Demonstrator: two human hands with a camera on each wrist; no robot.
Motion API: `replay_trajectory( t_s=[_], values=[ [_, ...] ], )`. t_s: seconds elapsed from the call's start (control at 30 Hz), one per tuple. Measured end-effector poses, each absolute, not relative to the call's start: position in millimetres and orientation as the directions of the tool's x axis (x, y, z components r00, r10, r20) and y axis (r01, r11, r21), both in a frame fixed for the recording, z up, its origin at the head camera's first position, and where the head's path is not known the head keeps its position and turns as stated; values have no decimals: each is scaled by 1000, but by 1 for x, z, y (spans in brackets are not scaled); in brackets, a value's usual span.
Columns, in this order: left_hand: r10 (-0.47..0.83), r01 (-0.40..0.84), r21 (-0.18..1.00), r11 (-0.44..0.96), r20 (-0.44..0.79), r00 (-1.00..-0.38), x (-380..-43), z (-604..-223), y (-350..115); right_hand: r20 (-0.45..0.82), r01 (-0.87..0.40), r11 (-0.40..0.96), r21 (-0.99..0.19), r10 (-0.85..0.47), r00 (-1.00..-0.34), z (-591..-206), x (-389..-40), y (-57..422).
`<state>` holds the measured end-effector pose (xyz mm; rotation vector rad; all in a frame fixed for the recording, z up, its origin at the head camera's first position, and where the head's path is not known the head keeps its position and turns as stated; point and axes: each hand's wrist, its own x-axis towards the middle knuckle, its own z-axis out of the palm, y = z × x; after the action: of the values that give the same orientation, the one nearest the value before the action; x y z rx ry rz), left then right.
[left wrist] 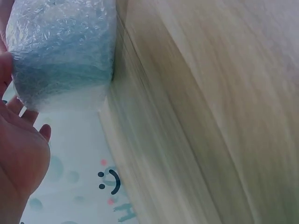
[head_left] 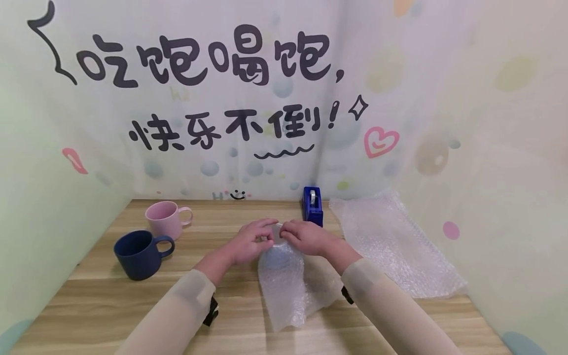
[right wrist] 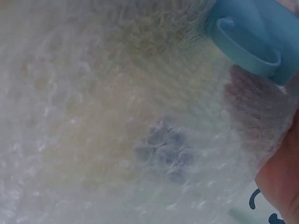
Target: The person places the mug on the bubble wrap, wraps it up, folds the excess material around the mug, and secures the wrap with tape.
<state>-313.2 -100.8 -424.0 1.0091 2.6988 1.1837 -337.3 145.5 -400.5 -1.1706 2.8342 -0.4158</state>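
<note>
A light blue mug (right wrist: 261, 28) stands partly rolled in a sheet of bubble wrap (head_left: 284, 291) in the middle of the table. Its handle shows uncovered in the right wrist view, while the left wrist view has its side under the wrap. My left hand (head_left: 252, 242) holds the upper left of the roll, thumb in front and fingers along the top edge. On the other side, my right hand (head_left: 310, 236) grips the wrap at the top right with bent fingers; part of it shows through the plastic. The wrap's loose end hangs toward me.
To the left stand a navy mug (head_left: 138, 256) and, behind it, a pink mug (head_left: 164, 220). A blue tape dispenser (head_left: 312, 207) is at the back, just beyond my right hand. Another bubble wrap sheet (head_left: 395, 246) lies flat on the right, against the wall side.
</note>
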Motion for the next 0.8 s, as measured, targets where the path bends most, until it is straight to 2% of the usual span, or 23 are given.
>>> replay_trajectory(
  t_s=[0.17, 0.27, 0.37, 0.5, 0.6, 0.7, 0.8],
  values=[
    [581, 554, 656, 513, 210, -787, -314, -426, -100, 106, -660, 720, -215, -655, -748, -394, -321, 153],
    [581, 558, 647, 520, 211, -786, -314, -427, -100, 201, -699, 700, -146, -671, -714, -387, -302, 158],
    [584, 568, 635, 523, 218, -782, -315, -428, -99, 277, -788, 610, -81, -746, -606, -380, -274, 161],
    [581, 556, 641, 529, 203, -788, -314, -426, -99, 249, -880, 469, 68, -863, -440, -391, -231, 160],
    [567, 535, 656, 533, 192, -801, -312, -424, -100, 256, -879, 407, 246, -902, -346, -412, -209, 154],
    [548, 515, 671, 533, 190, -815, -312, -425, -102, 322, -832, 385, 400, -909, -266, -427, -203, 147],
    [534, 488, 697, 525, 177, -827, -311, -427, -104, 381, -816, 363, 449, -904, -193, -427, -208, 141]
  ],
)
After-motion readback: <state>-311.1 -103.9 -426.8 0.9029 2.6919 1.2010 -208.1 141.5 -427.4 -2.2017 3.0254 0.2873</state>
